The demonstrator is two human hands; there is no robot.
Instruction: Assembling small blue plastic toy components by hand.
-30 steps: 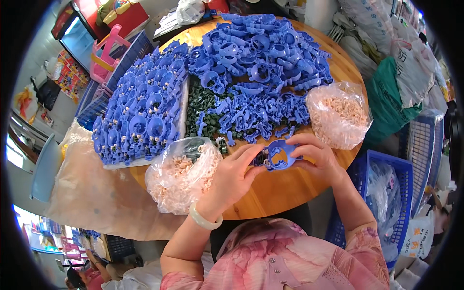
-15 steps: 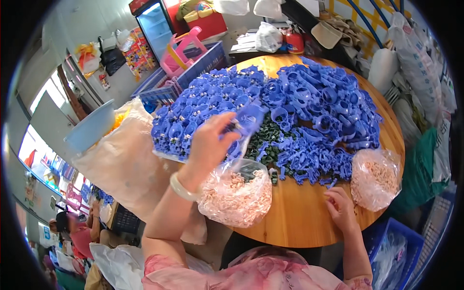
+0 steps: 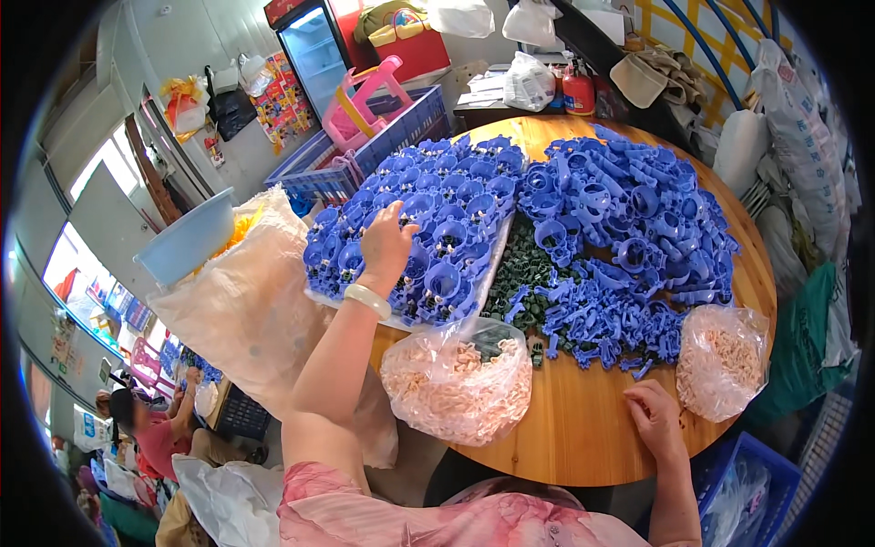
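Left hand [image 3: 387,246] reaches over blue parts [image 3: 441,279], grip I can't tell; right hand [image 3: 654,417] lies slack, empty, near bare table edge [image 3: 570,460]

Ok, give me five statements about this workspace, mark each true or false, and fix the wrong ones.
1. The left hand is over the rows of blue assemblies. True.
2. The white bangle is on the right wrist. False: it is on the left wrist.
3. Dark green pieces lie between the blue assemblies and the small blue parts. True.
4. The left bag of pale pieces touches the right bag. False: they stand apart.
5. The right hand is nearer the right bag than the left one. True.
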